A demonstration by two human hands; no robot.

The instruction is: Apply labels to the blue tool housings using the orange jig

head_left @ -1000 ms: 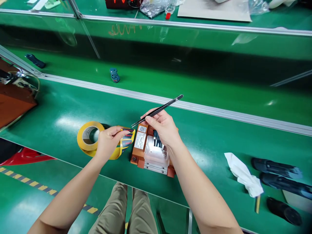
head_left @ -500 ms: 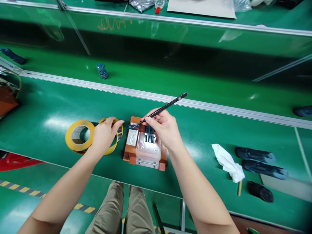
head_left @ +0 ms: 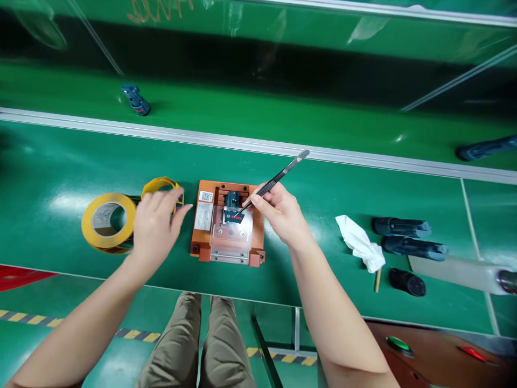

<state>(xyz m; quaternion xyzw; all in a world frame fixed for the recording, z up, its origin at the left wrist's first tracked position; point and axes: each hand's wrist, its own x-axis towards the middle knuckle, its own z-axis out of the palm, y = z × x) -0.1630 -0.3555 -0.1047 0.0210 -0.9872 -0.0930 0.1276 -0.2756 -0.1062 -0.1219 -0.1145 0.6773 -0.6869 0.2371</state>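
Green bench mat (head_left: 343, 188) | right hand (head_left: 283, 215) pinches tweezers (head_left: 274, 179), tip holding small label (head_left: 234, 217) over orange fixture (head_left: 228, 223) | left hand (head_left: 155, 229) loose, fingers spread, beside yellow label strip (head_left: 161, 186) | advice: lower label flat, square, steady wrist.

Both forearms are bare from the elbow down, with no sleeves, gloves, watch or rings showing on the left hand (head_left: 155, 229) or the right hand (head_left: 283, 215). The legs wear plain khaki trousers (head_left: 197, 345), creased lengthwise, the fabric slightly wrinkled near the knees.
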